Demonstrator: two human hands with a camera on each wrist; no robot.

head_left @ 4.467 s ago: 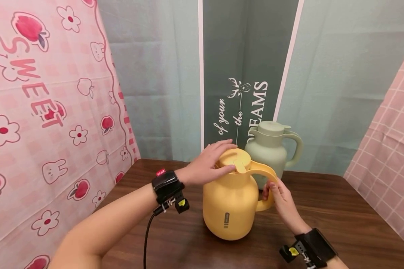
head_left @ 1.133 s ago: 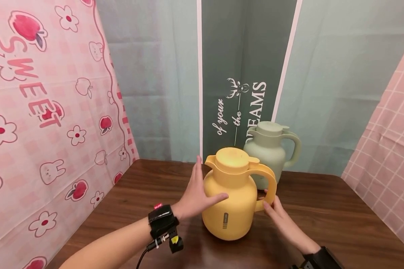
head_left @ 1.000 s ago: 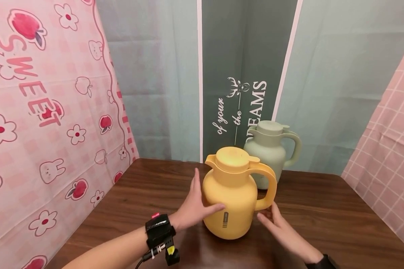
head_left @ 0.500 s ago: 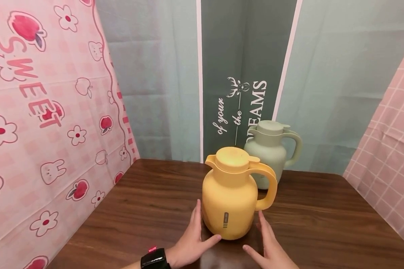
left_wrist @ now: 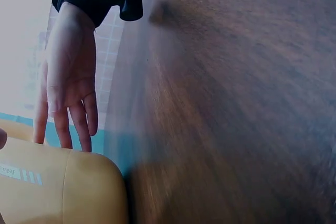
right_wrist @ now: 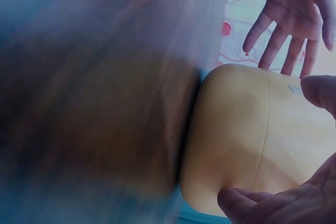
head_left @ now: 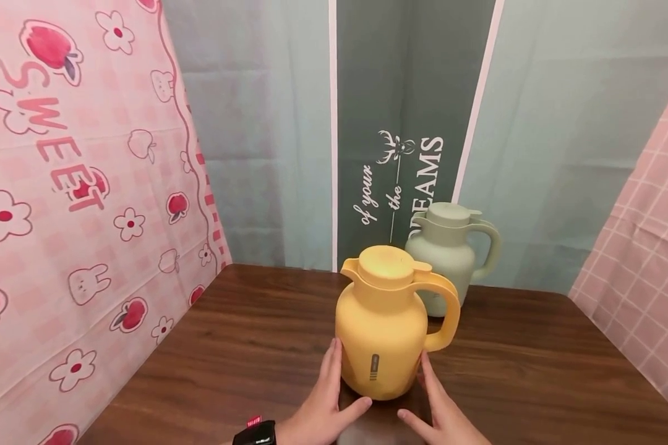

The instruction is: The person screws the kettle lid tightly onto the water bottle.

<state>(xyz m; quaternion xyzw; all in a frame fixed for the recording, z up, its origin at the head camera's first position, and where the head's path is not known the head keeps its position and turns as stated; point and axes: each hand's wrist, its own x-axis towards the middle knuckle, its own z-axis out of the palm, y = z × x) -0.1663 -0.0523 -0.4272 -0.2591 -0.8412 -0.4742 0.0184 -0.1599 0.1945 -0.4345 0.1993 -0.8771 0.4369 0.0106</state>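
Both our hands flank yellow jug (head_left: 381,321), upright on table (head_left: 245,346) centre. L hand (head_left: 325,405) left of base, R hand (head_left: 440,411) right, equally near; fingers straight, slightly spread, holding nothing. Green jug (head_left: 448,253) behind.

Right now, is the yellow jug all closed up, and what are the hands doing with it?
The yellow jug looks closed: its lid sits flat on top. It stands upright on the table, in front of the green jug. The left hand and right hand flank its base with straight fingers, not gripping. Nothing more looks unfinished.
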